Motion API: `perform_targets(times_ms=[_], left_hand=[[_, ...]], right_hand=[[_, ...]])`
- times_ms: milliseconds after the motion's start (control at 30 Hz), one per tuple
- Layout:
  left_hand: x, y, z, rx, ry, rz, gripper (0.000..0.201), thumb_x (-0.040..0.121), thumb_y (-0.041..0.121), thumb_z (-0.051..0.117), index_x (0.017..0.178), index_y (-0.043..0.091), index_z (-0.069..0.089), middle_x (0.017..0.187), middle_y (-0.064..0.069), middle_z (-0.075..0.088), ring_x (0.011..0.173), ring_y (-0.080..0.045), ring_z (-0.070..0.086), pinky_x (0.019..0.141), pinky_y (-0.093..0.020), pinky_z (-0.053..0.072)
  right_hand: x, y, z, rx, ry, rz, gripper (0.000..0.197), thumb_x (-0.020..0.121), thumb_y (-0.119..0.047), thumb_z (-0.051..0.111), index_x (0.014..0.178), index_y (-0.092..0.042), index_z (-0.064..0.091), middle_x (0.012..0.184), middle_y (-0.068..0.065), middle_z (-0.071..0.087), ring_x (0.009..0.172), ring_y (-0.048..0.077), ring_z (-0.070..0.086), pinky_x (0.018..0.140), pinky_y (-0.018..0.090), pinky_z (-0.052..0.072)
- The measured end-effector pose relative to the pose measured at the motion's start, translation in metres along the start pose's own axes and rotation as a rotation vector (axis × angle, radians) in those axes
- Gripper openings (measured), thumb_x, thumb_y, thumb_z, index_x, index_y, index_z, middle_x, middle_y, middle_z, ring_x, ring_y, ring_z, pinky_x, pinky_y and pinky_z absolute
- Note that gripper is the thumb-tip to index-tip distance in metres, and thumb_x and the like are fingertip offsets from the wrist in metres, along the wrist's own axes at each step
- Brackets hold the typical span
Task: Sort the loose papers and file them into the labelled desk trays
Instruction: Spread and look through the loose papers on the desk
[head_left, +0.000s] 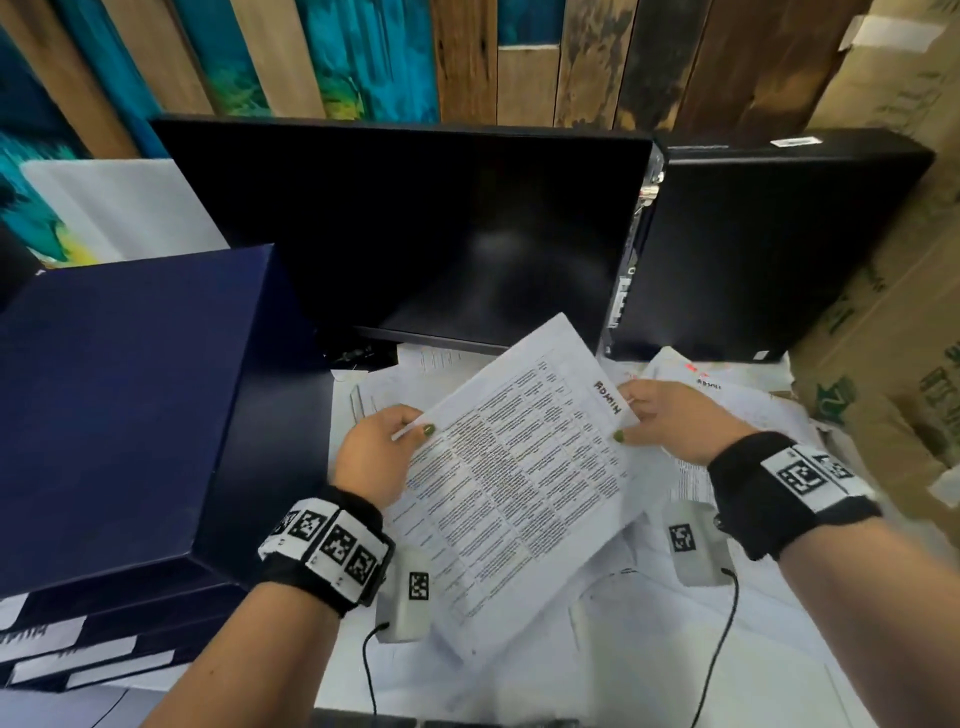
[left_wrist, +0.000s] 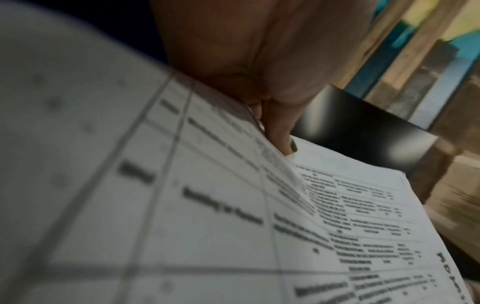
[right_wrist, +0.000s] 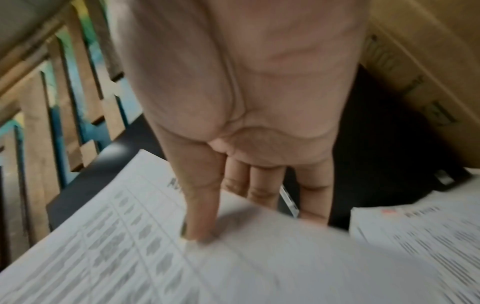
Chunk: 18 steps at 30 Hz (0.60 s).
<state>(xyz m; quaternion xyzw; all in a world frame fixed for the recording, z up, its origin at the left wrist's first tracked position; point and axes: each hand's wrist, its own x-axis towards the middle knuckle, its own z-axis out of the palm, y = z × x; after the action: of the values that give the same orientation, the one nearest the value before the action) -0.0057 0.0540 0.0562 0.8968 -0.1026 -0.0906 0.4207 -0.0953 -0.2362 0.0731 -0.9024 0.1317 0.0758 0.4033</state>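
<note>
I hold a printed sheet (head_left: 524, 467) with a dense text table and a handwritten word near its far right corner, lifted and tilted above the desk. My left hand (head_left: 382, 452) pinches its left edge, thumb on top. My right hand (head_left: 670, 418) pinches the far right corner, thumb on the print. In the left wrist view the sheet (left_wrist: 363, 216) curves close under the left hand (left_wrist: 275, 131). The right wrist view shows the right hand (right_wrist: 207, 216) with its thumb pressing the sheet (right_wrist: 259, 257). Stacked dark blue trays (head_left: 119, 415) with white labels (head_left: 67, 654) stand at the left.
Loose printed papers (head_left: 737, 405) cover the desk under and beside the held sheet. A dark monitor (head_left: 405, 234) stands behind, a black computer case (head_left: 769, 244) at its right. Cardboard boxes (head_left: 893, 364) line the right side. A keyboard edge (head_left: 441, 722) shows at the bottom.
</note>
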Motion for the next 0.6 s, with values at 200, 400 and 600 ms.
perform_targets(times_ms=[200, 400, 600], left_hand=[[-0.005, -0.037, 0.029, 0.005, -0.170, -0.105, 0.016, 0.091, 0.024, 0.057, 0.077, 0.024, 0.063, 0.078, -0.001, 0.065, 0.071, -0.019, 0.056, 0.061, -0.024, 0.043], [-0.002, -0.084, 0.058, 0.306, -0.474, -0.074, 0.045, 0.096, 0.024, 0.050, 0.140, 0.029, 0.042, 0.156, 0.006, 0.018, 0.145, -0.014, 0.014, 0.118, -0.028, 0.014], [-0.002, -0.102, 0.070, 0.538, -0.555, -0.048, 0.064, 0.094, 0.038, 0.050, 0.147, 0.041, 0.013, 0.158, 0.007, -0.007, 0.146, -0.015, -0.006, 0.120, -0.039, 0.005]], right_hand=[[0.011, 0.037, 0.035, -0.160, 0.035, 0.179, 0.033, 0.094, -0.004, 0.045, 0.124, -0.015, 0.054, 0.122, 0.006, 0.060, 0.092, 0.015, 0.051, 0.073, 0.022, 0.040], [0.018, 0.063, 0.022, -0.558, 0.066, 0.290, 0.049, 0.093, -0.002, 0.034, 0.134, -0.028, 0.045, 0.121, 0.007, 0.059, 0.110, 0.027, 0.055, 0.103, 0.041, 0.036], [0.018, 0.077, 0.025, -0.690, -0.012, 0.231, 0.058, 0.085, 0.004, 0.029, 0.126, -0.033, 0.047, 0.113, -0.001, 0.063, 0.105, 0.020, 0.057, 0.105, 0.044, 0.027]])
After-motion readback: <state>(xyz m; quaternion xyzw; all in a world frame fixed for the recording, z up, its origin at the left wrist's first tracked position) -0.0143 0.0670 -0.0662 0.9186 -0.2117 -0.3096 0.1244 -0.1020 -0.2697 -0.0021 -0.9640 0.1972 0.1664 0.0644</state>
